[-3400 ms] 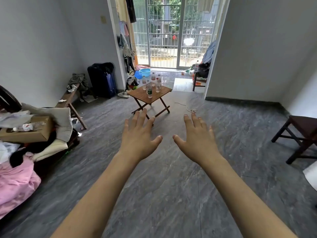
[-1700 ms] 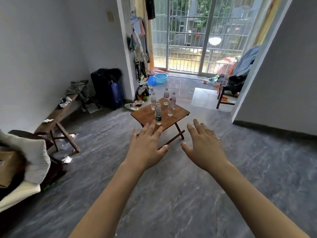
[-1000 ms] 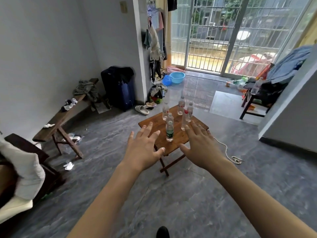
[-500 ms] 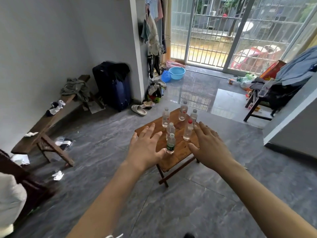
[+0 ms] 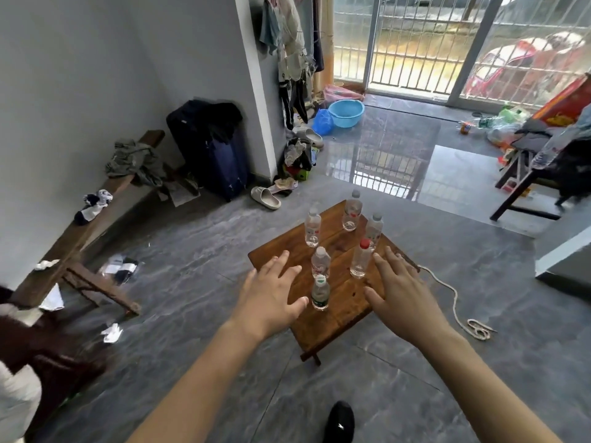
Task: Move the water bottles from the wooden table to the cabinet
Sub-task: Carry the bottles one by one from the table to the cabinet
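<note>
Your left hand is spread flat, fingers straight, holding nothing; it hovers over the near left part of the wooden counter. Your right hand is likewise spread and empty, over the counter's near right side. Between the two hands stands the nearest water bottle, the green-capped bottle, just beside your left thumb; whether they touch cannot be told.

Six water bottles stand upright on the counter in all. Behind the green-capped one is a white-capped bottle. The red-capped bottle stands just beside your right fingertips. Farther back are three more clear bottles: one at the left, one at the far corner and one at the right.

On the grey tiled floor a white rope lies right of the counter. One blue basin sits near the barred door, and one dark suitcase stands against the wall.
</note>
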### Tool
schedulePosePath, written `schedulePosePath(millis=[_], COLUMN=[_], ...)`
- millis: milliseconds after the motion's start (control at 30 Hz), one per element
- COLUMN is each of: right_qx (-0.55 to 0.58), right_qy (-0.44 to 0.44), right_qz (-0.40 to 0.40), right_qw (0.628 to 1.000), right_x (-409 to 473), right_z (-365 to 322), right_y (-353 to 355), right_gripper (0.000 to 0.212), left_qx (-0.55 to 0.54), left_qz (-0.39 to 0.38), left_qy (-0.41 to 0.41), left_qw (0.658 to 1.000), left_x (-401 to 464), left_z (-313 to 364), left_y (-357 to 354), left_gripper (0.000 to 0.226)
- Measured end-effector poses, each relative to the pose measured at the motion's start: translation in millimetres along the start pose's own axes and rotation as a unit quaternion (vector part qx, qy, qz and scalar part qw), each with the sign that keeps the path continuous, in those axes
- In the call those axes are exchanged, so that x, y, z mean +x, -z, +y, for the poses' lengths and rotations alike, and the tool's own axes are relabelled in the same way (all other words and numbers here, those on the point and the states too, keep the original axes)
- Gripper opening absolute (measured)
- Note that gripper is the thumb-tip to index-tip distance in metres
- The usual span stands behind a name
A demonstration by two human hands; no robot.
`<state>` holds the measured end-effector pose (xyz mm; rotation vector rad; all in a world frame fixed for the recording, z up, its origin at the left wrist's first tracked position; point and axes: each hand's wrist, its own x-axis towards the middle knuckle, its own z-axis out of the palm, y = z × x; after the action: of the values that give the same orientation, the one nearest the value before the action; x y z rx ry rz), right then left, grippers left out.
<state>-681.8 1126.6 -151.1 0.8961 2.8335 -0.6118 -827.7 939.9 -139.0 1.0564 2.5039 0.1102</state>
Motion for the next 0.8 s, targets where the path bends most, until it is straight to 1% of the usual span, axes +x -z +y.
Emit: schedulePosePath(millis=[100,267,467,633,733,800], right_qx=[0.007,0.02,0.02,0.025,0.041,0.06], right_qy=[0.006,0.005,-0.003,-0.033,-0.055,-0.073], right_qz=[-0.021,-0.05,-0.087,-0.125,-0.153,-0.179], right_qw=[1.0,0.999,0.996,0.991,0.986,0.979], right_x=[38,86,133,165,182,193], right_z=[17,40,61,76,85,92], right_y=[-14,-51,-124,-207,-256,-285], right_gripper=[0.071,0.073,0.076,0.074,0.073,0.072], left_qx=[0.019,0.016,0.017,-0.019,-0.064,-0.113], left_qz=[-0.017,-0.048,-0.043,-0.042,-0.031,-0.015], left_qy=[-0.002,0.004,0.009,0.013,0.011,0.01], left_qw=[1.0,0.999,0.999,0.999,0.997,0.993], left_x=[45,104,164,211,236,250], left_z=[6,5,-18,-48,-61,-68], left_y=[-12,-48,-111,-181,-225,-254], left_gripper=[0.07,0.073,0.063,0.076,0.086,0.092])
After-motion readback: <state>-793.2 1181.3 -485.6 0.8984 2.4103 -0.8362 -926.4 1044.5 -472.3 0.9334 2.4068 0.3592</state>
